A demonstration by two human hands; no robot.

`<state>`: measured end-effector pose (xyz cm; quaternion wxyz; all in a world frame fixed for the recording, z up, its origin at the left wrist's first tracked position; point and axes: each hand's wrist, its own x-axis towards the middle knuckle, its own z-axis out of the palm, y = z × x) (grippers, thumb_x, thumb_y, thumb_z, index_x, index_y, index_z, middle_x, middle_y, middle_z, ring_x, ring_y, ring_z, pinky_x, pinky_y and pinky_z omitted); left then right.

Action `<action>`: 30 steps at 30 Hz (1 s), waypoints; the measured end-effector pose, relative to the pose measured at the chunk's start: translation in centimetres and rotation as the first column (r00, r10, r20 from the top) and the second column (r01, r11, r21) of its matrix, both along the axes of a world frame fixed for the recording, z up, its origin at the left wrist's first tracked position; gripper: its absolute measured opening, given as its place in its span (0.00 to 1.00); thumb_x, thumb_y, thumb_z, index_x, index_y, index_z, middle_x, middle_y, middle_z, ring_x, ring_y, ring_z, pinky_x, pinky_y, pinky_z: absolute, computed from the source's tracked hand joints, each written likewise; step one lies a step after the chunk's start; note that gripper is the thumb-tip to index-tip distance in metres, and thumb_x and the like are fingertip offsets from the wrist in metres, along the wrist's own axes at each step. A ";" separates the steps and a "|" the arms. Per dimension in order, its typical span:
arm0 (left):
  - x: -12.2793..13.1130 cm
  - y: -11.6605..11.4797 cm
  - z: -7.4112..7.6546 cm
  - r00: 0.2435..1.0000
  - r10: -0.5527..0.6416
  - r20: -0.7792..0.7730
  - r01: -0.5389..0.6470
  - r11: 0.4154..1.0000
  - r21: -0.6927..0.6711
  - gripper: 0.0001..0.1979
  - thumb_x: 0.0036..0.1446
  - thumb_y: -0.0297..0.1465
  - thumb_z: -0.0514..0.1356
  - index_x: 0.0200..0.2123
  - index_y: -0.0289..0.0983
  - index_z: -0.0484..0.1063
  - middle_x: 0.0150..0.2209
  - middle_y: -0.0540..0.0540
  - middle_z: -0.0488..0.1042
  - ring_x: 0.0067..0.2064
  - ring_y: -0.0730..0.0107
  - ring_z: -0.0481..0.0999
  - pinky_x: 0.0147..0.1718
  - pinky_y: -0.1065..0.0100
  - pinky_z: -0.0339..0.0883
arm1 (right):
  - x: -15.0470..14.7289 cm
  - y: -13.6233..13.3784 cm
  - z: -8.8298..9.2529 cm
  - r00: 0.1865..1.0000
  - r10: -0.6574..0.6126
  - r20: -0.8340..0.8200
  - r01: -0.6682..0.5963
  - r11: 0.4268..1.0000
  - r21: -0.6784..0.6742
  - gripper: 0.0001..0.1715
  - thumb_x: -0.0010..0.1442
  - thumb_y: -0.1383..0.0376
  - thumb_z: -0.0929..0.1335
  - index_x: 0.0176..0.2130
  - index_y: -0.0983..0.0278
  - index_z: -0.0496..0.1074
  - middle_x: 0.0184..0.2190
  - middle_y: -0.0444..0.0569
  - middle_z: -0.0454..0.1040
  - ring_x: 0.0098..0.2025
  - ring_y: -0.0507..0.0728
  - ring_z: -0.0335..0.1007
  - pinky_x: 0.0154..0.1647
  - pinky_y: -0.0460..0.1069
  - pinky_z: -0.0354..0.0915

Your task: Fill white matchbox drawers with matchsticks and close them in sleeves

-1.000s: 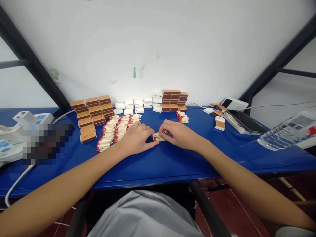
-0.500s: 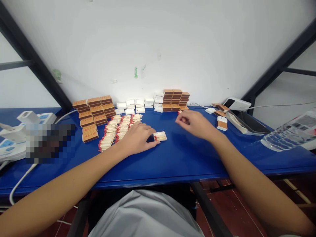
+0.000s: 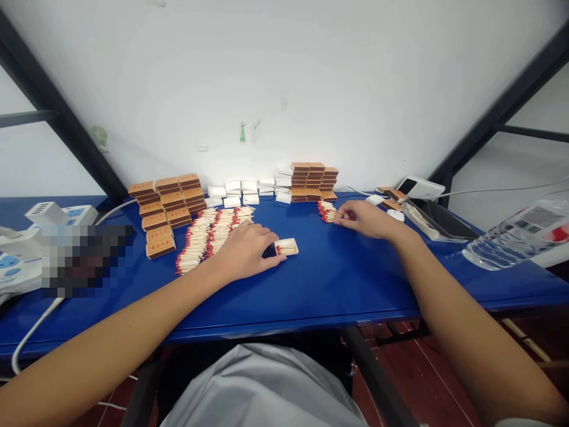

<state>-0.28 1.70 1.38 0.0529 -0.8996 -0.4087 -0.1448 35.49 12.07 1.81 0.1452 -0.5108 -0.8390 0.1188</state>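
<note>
My left hand (image 3: 246, 252) rests on the blue table, thumb and index finger closed around the left end of a small white matchbox tray (image 3: 291, 247). A few red-tipped matches lie inside the tray. My right hand (image 3: 367, 219) is at a small heap of matches (image 3: 326, 212), its fingertips pinched at the right ends of the sticks. To the left, partly behind my left hand, long rows of matches (image 3: 198, 234) lie side by side with red heads.
Stacked brown matchboxes (image 3: 171, 198) stand at the left and more matchboxes (image 3: 313, 181) at the back, beside white trays (image 3: 233, 193). A power strip (image 3: 84, 214) and a blurred dark object (image 3: 93, 252) are at left. At right lie a white device (image 3: 420, 187) and a plastic bottle (image 3: 511, 237).
My right hand has shifted right and its fingers have moved to the right side of the small match heap, which is now uncovered. My left hand stays at the tray.
</note>
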 end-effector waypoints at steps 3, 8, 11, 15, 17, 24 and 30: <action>0.0 0.0 0.0 1.000 0.004 -0.013 -0.004 1.000 -0.006 0.16 0.70 0.46 0.64 0.44 0.38 0.81 0.37 0.44 0.82 0.43 0.55 0.81 0.47 0.56 0.67 | 0.3 -0.1 0.2 0.999 0.032 -0.009 -0.032 0.999 -0.021 0.17 0.62 0.50 0.71 0.35 0.61 0.79 0.30 0.50 0.78 0.31 0.58 0.68 0.34 0.52 0.60; 0.1 0.0 0.2 0.999 0.016 -0.029 -0.016 1.000 -0.011 0.16 0.70 0.45 0.64 0.45 0.38 0.81 0.38 0.44 0.83 0.44 0.54 0.82 0.47 0.56 0.66 | 0.3 -0.1 0.1 0.999 0.049 -0.001 -0.049 0.999 -0.011 0.17 0.63 0.51 0.70 0.36 0.61 0.80 0.30 0.50 0.78 0.31 0.58 0.67 0.34 0.52 0.59; 0.1 -0.1 0.3 0.999 0.019 -0.035 -0.020 1.000 -0.023 0.16 0.69 0.46 0.65 0.46 0.38 0.81 0.39 0.44 0.83 0.45 0.53 0.82 0.47 0.55 0.66 | 0.1 0.0 0.0 0.997 0.073 -0.004 -0.073 0.997 0.025 0.17 0.63 0.52 0.70 0.39 0.62 0.81 0.32 0.51 0.78 0.32 0.59 0.68 0.34 0.52 0.60; 0.1 0.0 0.2 0.999 0.019 -0.037 -0.020 1.000 -0.025 0.17 0.69 0.46 0.65 0.47 0.38 0.81 0.40 0.44 0.83 0.45 0.53 0.82 0.48 0.55 0.67 | 0.0 0.1 -0.1 0.995 0.096 0.001 -0.096 0.995 0.030 0.18 0.64 0.53 0.69 0.39 0.62 0.82 0.32 0.53 0.79 0.33 0.60 0.69 0.36 0.53 0.61; 0.1 0.0 0.2 0.999 0.014 -0.032 -0.015 1.000 -0.018 0.17 0.69 0.46 0.65 0.47 0.38 0.81 0.39 0.44 0.83 0.45 0.53 0.82 0.47 0.55 0.66 | 0.0 0.2 -0.1 0.996 0.084 -0.002 -0.084 0.996 0.030 0.18 0.64 0.52 0.69 0.40 0.62 0.83 0.32 0.53 0.79 0.33 0.60 0.69 0.36 0.53 0.61; 0.1 -0.1 0.1 1.000 0.008 -0.024 -0.008 1.000 -0.003 0.16 0.69 0.45 0.65 0.45 0.38 0.81 0.38 0.44 0.83 0.45 0.54 0.82 0.47 0.57 0.66 | 0.4 0.7 -0.6 0.993 0.112 -0.041 -0.110 0.993 0.051 0.20 0.64 0.49 0.71 0.39 0.61 0.85 0.32 0.53 0.81 0.32 0.59 0.69 0.36 0.53 0.61; 0.1 0.0 0.1 1.000 0.008 -0.020 -0.008 1.000 -0.006 0.16 0.69 0.45 0.65 0.46 0.38 0.81 0.39 0.44 0.83 0.45 0.55 0.82 0.47 0.57 0.66 | 0.4 0.7 -0.7 0.989 0.137 -0.052 -0.132 0.988 0.077 0.18 0.65 0.51 0.72 0.39 0.61 0.85 0.33 0.54 0.81 0.32 0.60 0.69 0.35 0.54 0.62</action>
